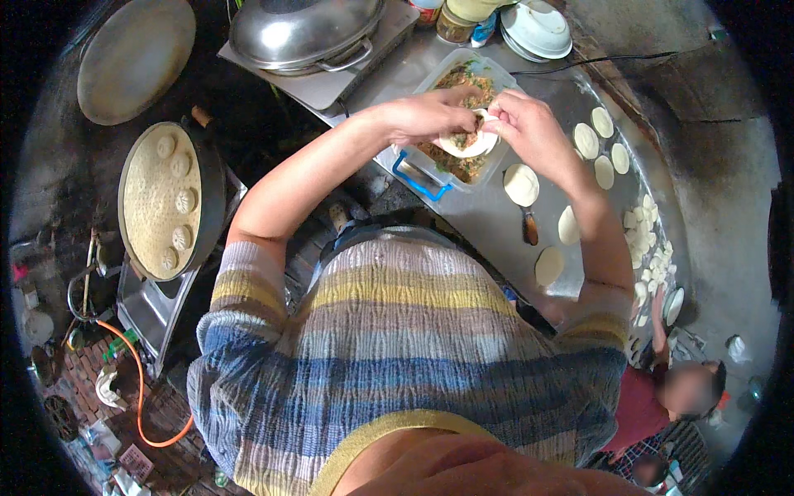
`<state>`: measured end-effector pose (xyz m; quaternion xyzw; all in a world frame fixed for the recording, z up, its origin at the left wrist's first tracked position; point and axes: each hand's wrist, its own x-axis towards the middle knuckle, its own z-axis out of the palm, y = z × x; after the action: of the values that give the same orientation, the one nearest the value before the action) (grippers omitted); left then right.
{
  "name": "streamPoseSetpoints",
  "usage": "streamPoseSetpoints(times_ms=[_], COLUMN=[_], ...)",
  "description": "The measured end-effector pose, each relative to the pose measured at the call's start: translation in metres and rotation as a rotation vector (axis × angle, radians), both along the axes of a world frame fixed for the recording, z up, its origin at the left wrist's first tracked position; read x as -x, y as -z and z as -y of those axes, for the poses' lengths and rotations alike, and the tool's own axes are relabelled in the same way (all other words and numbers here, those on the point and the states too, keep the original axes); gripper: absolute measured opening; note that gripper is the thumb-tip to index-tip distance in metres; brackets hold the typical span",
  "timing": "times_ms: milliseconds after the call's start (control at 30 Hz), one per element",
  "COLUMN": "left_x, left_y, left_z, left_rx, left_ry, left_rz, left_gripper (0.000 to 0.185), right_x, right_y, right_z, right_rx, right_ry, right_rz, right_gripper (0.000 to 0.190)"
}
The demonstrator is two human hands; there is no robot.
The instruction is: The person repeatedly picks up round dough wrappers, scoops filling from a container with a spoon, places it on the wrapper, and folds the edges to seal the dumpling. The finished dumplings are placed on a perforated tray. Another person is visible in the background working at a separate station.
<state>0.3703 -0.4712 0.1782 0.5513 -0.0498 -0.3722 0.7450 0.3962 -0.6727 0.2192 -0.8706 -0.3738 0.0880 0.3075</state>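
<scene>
Both hands meet over a clear plastic tub (457, 168) of chopped filling with blue handles. My left hand (434, 115) supports a round dough wrapper (462, 147) with filling on it. Pinched between the fingertips of my right hand (521, 121) is the right edge of the same wrapper. Right of the tub lie a dough round (521, 185) and a dark wooden handle (530, 228). More flat wrappers (586, 141) are spread over the metal table (484, 217). At the left, several pleated buns (185, 201) sit in a large round steamer (146, 204).
A domed metal lid (304, 31) covers a pan on a stove at the top. Jars (456, 26) and stacked white bowls (536, 30) stand behind the tub. Cut dough pieces (645, 242) lie at the far right, where another person (645, 403) reaches in. An orange hose (141, 397) runs lower left.
</scene>
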Motion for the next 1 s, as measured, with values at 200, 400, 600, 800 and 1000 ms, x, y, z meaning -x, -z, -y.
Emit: streamPoseSetpoints(times_ms=[200, 400, 600, 800, 1000], left_x=[0.018, 0.018, 0.011, 0.01, 0.006], left_y=[0.046, 0.043, 0.031, 0.028, 0.021], left_z=[0.003, 0.023, 0.016, 0.018, 0.02], left_rx=[0.62, 0.194, 0.065, -0.045, -0.364], left_ry=[-0.177, -0.292, -0.248, -0.181, -0.107], left_rz=[-0.144, 0.02, -0.019, 0.026, 0.365], left_gripper=[0.054, 0.044, 0.049, 0.038, 0.026], right_x=[0.016, 0.014, 0.006, 0.017, 0.009], right_y=[0.036, 0.026, 0.027, 0.026, 0.016], right_z=[0.006, -0.003, 0.006, 0.0, 0.002], right_rx=[-0.273, -0.184, 0.001, -0.092, 0.072], right_ry=[0.304, 0.129, 0.067, 0.009, -0.012], right_rz=[-0.258, 0.375, 0.257, 0.405, 0.41], right_gripper=[0.015, 0.021, 0.019, 0.021, 0.023])
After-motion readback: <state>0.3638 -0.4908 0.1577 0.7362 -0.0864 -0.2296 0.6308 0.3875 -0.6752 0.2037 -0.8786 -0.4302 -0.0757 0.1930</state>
